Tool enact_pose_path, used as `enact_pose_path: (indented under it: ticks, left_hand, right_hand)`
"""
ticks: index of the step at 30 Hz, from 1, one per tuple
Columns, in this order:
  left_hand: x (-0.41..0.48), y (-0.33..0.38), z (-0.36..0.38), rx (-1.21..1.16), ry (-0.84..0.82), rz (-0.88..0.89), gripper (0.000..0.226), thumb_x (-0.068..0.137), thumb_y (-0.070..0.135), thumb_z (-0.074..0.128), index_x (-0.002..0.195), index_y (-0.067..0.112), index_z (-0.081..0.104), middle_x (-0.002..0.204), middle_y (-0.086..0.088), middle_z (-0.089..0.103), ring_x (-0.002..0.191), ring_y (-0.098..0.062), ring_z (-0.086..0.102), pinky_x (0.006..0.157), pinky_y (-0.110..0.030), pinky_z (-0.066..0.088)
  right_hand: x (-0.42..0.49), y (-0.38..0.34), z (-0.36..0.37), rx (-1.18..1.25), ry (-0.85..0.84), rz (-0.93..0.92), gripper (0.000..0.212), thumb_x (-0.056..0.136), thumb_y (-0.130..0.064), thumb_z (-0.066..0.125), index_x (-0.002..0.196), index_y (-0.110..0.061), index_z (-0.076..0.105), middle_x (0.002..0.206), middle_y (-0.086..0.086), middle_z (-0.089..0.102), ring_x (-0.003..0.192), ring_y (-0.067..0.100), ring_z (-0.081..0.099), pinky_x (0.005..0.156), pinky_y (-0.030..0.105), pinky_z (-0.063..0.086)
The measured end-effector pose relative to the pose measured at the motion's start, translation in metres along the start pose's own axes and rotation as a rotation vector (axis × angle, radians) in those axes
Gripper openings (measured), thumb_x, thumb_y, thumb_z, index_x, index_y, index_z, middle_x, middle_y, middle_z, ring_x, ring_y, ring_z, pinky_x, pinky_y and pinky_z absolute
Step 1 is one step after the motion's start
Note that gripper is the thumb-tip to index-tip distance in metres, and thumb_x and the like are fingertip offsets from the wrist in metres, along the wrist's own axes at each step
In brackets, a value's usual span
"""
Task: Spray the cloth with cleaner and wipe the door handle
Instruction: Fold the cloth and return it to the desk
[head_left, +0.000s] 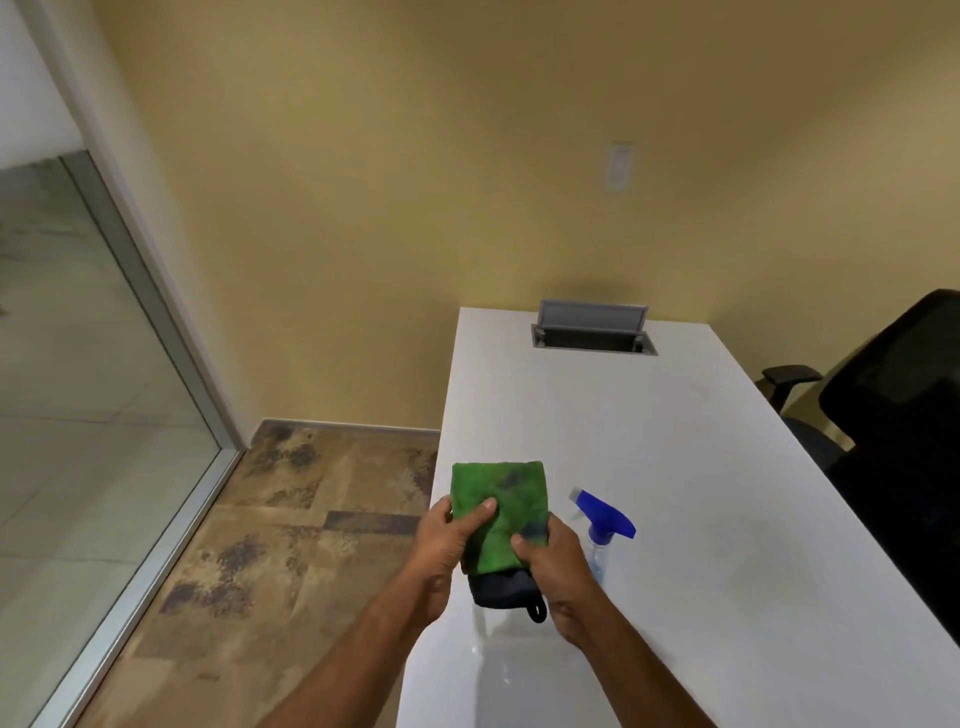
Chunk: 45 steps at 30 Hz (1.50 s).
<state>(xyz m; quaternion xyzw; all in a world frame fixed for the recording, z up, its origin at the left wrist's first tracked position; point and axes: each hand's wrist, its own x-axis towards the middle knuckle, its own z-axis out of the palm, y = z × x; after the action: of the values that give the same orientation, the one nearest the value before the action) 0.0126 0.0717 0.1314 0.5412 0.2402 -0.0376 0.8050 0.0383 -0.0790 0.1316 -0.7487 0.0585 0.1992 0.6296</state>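
L hand (441, 540) fingers: thumb (480, 512) pressed flat on the front of the green microfibre cloth (501, 512), other fingers wrapped behind its left edge, so closed on the cloth. R hand (553, 564) fingers (522, 545) curled over the cloth's lower right corner, also gripping it; a dark damp-looking patch sits just above those fingertips. Cloth is folded into a rough rectangle, held upright between both hands above the near left edge of the white rectangular bench (675, 467), w/ a darker smudge near its top centre. Bottom end of the cloth is dark navy/black w/ a small black hanging loop (537, 613) dangling by the R wrist. Just right of the R hand, a clear plastic spray bottle w/ blue trigger head (605, 519) stands on the bench, nozzle pointing left toward the cloth; lower part of the bottle partly hidden behind the hand. Both bare forearms come in from the bottom of the view. Further out: grey cable hatch w/ raised lid (592, 325) at the bench's far end, black mesh office chair (893, 415) at right, yellow wall (415, 182) behind, mottled brown tile floor (270, 545) at left, glass panel in an aluminium frame (78, 389) at far left.
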Motion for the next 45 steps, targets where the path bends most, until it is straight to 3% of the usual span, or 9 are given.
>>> enact_pose_path:
  ticks: [4,10,16,23,29,35,38,42,45]
  left_hand:
    - [0.023,-0.015,-0.007,0.162,-0.012,0.043,0.040,0.083,0.012,0.083,0.121,0.015,0.071,0.111,0.000,0.081,0.111,-0.021,0.074,0.093,-0.034,0.058]
    - [0.046,-0.050,-0.014,0.221,0.008,0.049,0.044,0.086,0.002,0.078,0.126,0.019,0.066,0.117,-0.005,0.078,0.110,-0.018,0.072,0.083,-0.025,0.058]
    - [0.047,-0.079,-0.020,0.352,0.026,0.098,0.056,0.097,0.029,0.070,0.140,0.047,0.039,0.121,0.001,0.067,0.108,-0.011,0.068,0.069,-0.016,0.059]
    - [0.063,-0.099,-0.026,0.655,0.065,0.128,0.058,0.097,0.058,0.054,0.151,0.039,0.043,0.124,0.007,0.073,0.109,-0.009,0.071,0.093,-0.039,0.062]
    - [0.067,-0.105,-0.018,0.799,0.116,0.162,0.028,0.105,0.043,0.048,0.120,0.031,0.068,0.100,0.008,0.076,0.093,-0.013,0.071,0.085,-0.045,0.061]
    - [0.075,-0.108,-0.011,0.960,0.212,0.194,0.023,0.100,0.037,0.059,0.101,0.018,0.072,0.088,0.003,0.071,0.082,-0.011,0.064,0.068,-0.028,0.056]
    - [0.080,-0.110,-0.012,1.202,0.233,0.216,0.029,0.099,0.044,0.059,0.094,0.017,0.069,0.089,0.004,0.057,0.094,-0.014,0.051,0.077,-0.028,0.047]
    - [0.087,-0.112,-0.012,1.327,0.239,0.219,0.034,0.098,0.049,0.056,0.093,0.018,0.069,0.100,0.003,0.051,0.100,-0.013,0.041,0.084,-0.025,0.045]
    - [0.084,-0.119,-0.017,1.291,0.175,0.140,0.032,0.101,0.045,0.053,0.090,0.018,0.068,0.101,0.001,0.054,0.096,-0.012,0.050,0.068,-0.019,0.042]
  right_hand:
    - [0.017,0.024,0.000,-0.088,0.089,-0.055,0.037,0.099,-0.007,0.058,0.134,-0.020,0.051,0.120,-0.002,0.064,0.109,0.015,0.060,0.072,0.012,0.048]
    - [0.044,0.059,0.003,-0.195,0.107,0.004,0.047,0.097,-0.005,0.057,0.139,-0.023,0.048,0.129,0.001,0.063,0.123,0.023,0.059,0.103,0.038,0.052]
    - [0.047,0.093,0.007,-0.287,0.108,0.112,0.048,0.099,-0.013,0.059,0.145,-0.014,0.044,0.136,0.004,0.059,0.129,0.024,0.054,0.108,0.037,0.045]
    - [0.054,0.104,0.010,-0.350,0.093,0.145,0.043,0.101,-0.013,0.055,0.142,-0.013,0.041,0.137,0.007,0.056,0.121,0.019,0.052,0.103,0.029,0.046]
    - [0.053,0.123,0.020,-0.373,0.171,0.181,0.048,0.101,-0.019,0.054,0.145,-0.013,0.035,0.139,0.008,0.054,0.121,0.019,0.054,0.107,0.032,0.048]
    - [0.056,0.128,0.026,-0.516,0.201,0.122,0.065,0.102,-0.029,0.052,0.156,-0.016,0.018,0.151,0.005,0.045,0.137,0.021,0.049,0.115,0.033,0.042]
    - [0.059,0.128,0.026,-0.594,0.177,0.119,0.063,0.103,-0.040,0.047,0.154,-0.018,0.018,0.151,0.002,0.045,0.137,0.017,0.048,0.116,0.030,0.039]
    - [0.054,0.136,0.023,-0.562,0.201,0.058,0.047,0.098,-0.023,0.053,0.142,-0.018,0.037,0.106,0.006,0.062,0.094,0.022,0.063,0.089,0.038,0.056]
    - [0.047,0.145,0.026,-0.620,0.209,-0.003,0.049,0.094,-0.022,0.052,0.140,-0.022,0.036,0.096,0.002,0.065,0.081,0.022,0.064,0.075,0.034,0.056]
